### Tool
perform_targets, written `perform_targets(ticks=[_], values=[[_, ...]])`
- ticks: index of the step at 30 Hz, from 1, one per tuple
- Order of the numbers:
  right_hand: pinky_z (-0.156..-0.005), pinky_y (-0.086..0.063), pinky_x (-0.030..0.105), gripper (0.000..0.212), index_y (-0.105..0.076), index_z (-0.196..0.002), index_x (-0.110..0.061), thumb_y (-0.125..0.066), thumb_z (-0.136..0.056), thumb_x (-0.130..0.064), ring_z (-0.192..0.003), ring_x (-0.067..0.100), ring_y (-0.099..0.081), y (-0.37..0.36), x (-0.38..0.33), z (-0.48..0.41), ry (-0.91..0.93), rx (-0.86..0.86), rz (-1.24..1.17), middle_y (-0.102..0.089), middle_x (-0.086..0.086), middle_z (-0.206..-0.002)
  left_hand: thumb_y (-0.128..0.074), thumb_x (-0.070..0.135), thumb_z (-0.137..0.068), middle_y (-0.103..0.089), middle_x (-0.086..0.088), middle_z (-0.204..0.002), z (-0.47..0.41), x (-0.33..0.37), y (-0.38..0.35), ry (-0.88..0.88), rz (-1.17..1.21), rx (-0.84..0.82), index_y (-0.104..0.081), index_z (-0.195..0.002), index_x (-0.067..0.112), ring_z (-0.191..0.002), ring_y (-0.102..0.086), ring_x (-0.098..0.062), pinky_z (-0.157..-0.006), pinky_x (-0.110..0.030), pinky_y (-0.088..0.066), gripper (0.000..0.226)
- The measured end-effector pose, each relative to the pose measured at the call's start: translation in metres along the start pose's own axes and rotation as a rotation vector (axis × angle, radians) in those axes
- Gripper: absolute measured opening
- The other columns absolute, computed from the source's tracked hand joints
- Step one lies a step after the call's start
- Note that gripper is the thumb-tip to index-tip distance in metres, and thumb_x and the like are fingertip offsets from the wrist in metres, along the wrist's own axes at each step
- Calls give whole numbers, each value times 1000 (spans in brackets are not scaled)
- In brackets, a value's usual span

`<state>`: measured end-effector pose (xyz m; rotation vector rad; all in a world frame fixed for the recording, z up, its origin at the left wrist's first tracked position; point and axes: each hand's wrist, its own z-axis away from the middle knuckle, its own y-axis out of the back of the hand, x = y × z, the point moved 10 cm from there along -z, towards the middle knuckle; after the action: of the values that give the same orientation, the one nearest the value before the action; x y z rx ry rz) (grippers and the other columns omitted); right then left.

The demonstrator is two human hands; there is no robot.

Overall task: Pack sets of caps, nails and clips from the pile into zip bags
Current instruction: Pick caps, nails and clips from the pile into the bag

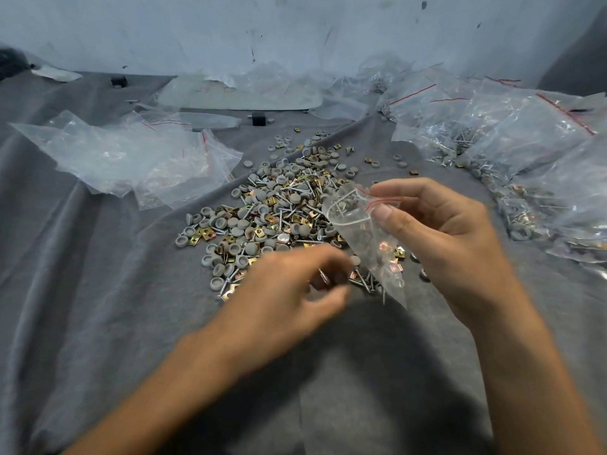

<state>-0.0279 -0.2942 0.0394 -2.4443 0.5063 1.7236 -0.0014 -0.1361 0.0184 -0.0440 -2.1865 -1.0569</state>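
Caps, nails and clips lie mixed in one pile point(272, 218) on a creased grey cloth point(98, 290): round grey caps, silver nails and small brass-coloured square clips, with a few strays scattered beyond its far edge. At the pile's near right edge a small clear zip bag point(364, 231) with a red line at its mouth is held just above the pieces, its mouth gaping toward the pile and its bottom hanging down. A few coppery clips show through it. The right hand point(440, 231) pinches the bag's rim between thumb and fingers. The left hand point(289, 290), blurred, is just left of the bag over the pile's near edge, its fingers curled on what looks like a nail point(323, 276). Empty bags point(131, 159) lie on the left, filled bags point(525, 142) are heaped on the right.
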Motion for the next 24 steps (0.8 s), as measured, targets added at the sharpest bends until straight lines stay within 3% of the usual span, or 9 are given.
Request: perform_targets(ticks=[3,7,10,13,16,19,24], values=[[-73,-53,20,19,-76,-106,-21,-75,-90,-12,-84,10,-68,-6,3,1,-34,-37,28,-77,3,-93,-78,24,-82,-71,12,-83,-2,-24,44,131,177,213,-70,-99,28,-69,-66,-8,-65,-26,-55,18],[-74,-56,28,22,-76,-109,-19,-75,-89,-10,-85,18,-69,-20,4,3,-68,-115,64,-76,4,-97,-78,23,-78,-71,5,-86,0,-46,67,238,384,337,-72,-98,29,-73,-65,-10,-69,-33,-57,21],[-75,-57,36,22,-77,-108,-21,-77,-88,-12,-87,26,-70,-30,6,6,-82,-168,113,-76,2,-96,-78,22,-77,-70,9,-85,0,-46,66,239,433,342,-71,-97,30,-74,-63,-8,-70,-27,-57,22],[-71,-54,31,21,-77,-106,-25,-78,-88,-15,-79,17,-67,-38,7,7,-86,-208,146,-76,-2,-93,-78,20,-79,-68,9,-83,-3,-42,56,226,469,301,-71,-99,25,-72,-60,-7,-68,-24,-54,22],[-76,-56,33,21,-77,-106,-29,-78,-89,-16,-86,20,-70,-41,7,8,-70,-222,186,-76,-5,-95,-77,17,-82,-68,10,-81,-3,-38,47,214,448,243,-71,-100,22,-70,-61,-3,-65,-17,-49,21],[-77,-57,36,21,-77,-106,-29,-77,-90,-16,-87,21,-70,-41,8,8,-67,-224,191,-76,-5,-95,-76,20,-83,-71,3,-85,-2,-37,45,216,476,222,-71,-103,23,-72,-64,-5,-65,-18,-50,21],[-78,-57,43,21,-77,-107,-28,-78,-89,-16,-87,26,-70,-38,7,8,-71,-205,183,-76,-3,-94,-75,31,-83,-62,16,-78,-2,-36,57,194,324,283,-73,-104,31,-64,-58,-2,-56,-21,-45,22]])
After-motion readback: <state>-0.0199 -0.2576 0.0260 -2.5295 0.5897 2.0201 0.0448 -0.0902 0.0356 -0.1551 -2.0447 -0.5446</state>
